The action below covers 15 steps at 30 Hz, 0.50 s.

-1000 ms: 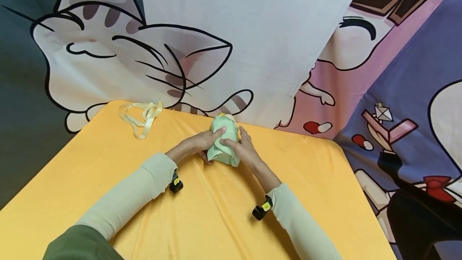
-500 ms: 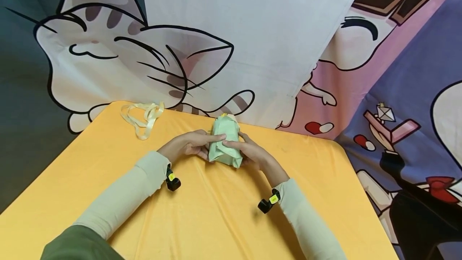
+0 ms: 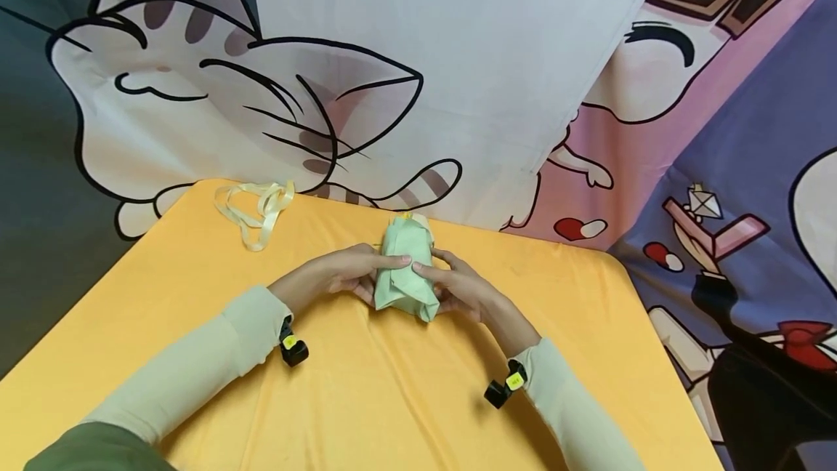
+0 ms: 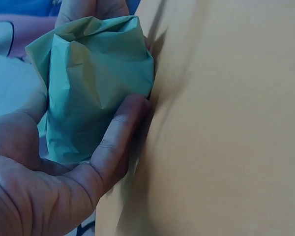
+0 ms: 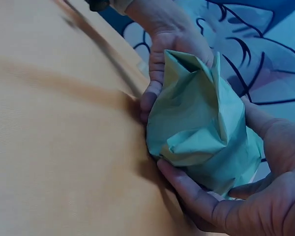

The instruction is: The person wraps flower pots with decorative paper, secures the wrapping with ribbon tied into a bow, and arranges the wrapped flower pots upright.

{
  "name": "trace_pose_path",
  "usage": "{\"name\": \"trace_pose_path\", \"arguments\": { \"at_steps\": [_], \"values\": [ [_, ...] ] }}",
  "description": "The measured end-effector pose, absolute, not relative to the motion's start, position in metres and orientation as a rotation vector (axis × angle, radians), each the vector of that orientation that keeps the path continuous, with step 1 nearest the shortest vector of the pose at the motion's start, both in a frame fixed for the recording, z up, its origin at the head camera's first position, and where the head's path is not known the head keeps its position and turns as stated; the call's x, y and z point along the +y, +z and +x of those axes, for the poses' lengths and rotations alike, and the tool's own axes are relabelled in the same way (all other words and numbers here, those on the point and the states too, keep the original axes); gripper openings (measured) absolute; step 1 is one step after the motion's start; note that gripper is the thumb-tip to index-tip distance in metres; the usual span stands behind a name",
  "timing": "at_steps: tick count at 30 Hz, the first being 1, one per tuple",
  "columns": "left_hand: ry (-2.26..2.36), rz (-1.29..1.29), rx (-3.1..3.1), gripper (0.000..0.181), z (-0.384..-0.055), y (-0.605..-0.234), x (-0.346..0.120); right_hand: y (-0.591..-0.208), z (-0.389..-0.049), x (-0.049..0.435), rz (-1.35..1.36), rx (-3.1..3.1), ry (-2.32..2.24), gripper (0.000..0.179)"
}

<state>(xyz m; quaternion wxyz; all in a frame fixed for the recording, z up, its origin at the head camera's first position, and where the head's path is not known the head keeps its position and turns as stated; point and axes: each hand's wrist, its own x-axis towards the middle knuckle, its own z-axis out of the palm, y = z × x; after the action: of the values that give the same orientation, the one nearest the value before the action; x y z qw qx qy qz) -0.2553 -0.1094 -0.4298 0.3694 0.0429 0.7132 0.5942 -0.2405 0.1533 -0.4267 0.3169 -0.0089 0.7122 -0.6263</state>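
A bundle wrapped in pale green paper point(image 3: 407, 282) lies near the table's far side, its near end folded into creased flaps. A bit of yellow shows at its far end in the head view. My left hand point(image 3: 346, 270) grips it from the left, thumb across the top and fingers curled low along the side. From the right, my right hand point(image 3: 461, 286) holds it the same way, the two thumb tips close together on the paper. The left wrist view shows the folded paper end point(image 4: 96, 73) between thumb and fingers; the right wrist view shows its pointed flaps point(image 5: 201, 103).
A loose loop of pale yellow ribbon point(image 3: 261, 213) lies at the table's far left corner. The yellow cloth point(image 3: 340, 398) on the table has soft creases. Behind stands a printed cartoon curtain point(image 3: 484, 93). A small camera is strapped to each wrist.
The bundle has slid slightly toward me. Both wrists have spread outward, and the thumbs have come to lie across the top with their tips closer together. The ribbon stays put.
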Motion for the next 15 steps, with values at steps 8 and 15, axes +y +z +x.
{"name": "trace_pose_path", "arguments": {
  "at_steps": [8,15],
  "values": [
    [1.491,0.158,1.808,0.055,-0.226,-0.425,-0.111,-0.42,-0.213,0.156,-0.054,1.933,-1.556,0.092],
    [1.47,0.178,1.796,0.057,-0.214,-0.429,-0.112,-0.423,-0.2,0.156,-0.078,1.954,-1.512,0.1]
  ]
}}
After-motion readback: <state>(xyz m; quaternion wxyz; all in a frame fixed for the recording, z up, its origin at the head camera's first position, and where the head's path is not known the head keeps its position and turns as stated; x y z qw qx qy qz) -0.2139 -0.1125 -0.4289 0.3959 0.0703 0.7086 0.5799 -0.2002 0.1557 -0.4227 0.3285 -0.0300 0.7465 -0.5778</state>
